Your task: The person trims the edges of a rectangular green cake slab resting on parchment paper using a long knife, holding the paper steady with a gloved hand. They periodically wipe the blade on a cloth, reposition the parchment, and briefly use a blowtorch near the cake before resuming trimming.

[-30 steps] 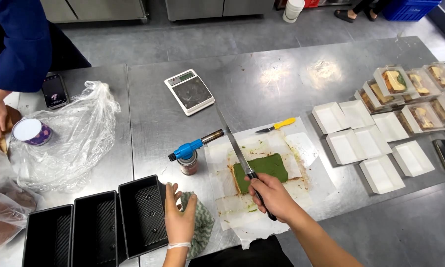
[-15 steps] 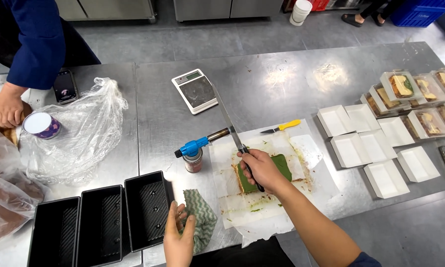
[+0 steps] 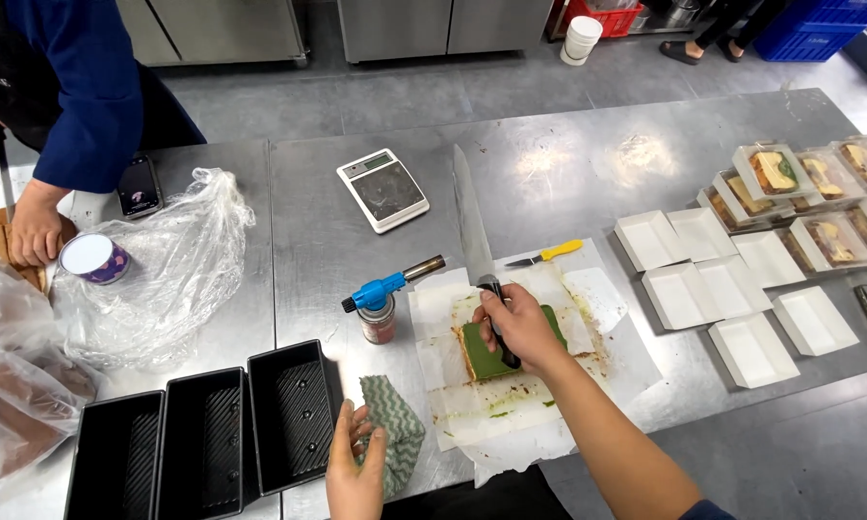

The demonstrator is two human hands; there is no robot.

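My right hand (image 3: 520, 325) grips the black handle of a long knife (image 3: 470, 220), its blade pointing away from me over the steel table (image 3: 588, 164). Under that hand lies a green loaf cake (image 3: 486, 358) on white baking paper (image 3: 511, 414) smeared with crumbs. My left hand (image 3: 354, 464) rests at the near table edge, fingers on a green-and-white patterned cloth (image 3: 395, 431). A blue-topped gas torch (image 3: 380, 299) stands just left of the paper.
Three black loaf tins (image 3: 202, 438) sit at the near left. A white scale (image 3: 383, 189), a yellow-handled knife (image 3: 547, 254), white empty trays (image 3: 732, 279) and boxed cake slices (image 3: 800, 178) lie further out. Another person's hand (image 3: 35, 226) and plastic bags (image 3: 154, 270) are at the left.
My right hand has lifted the knife and swung the blade from lying across the cake to pointing away over the table. My left hand stays on the cloth.
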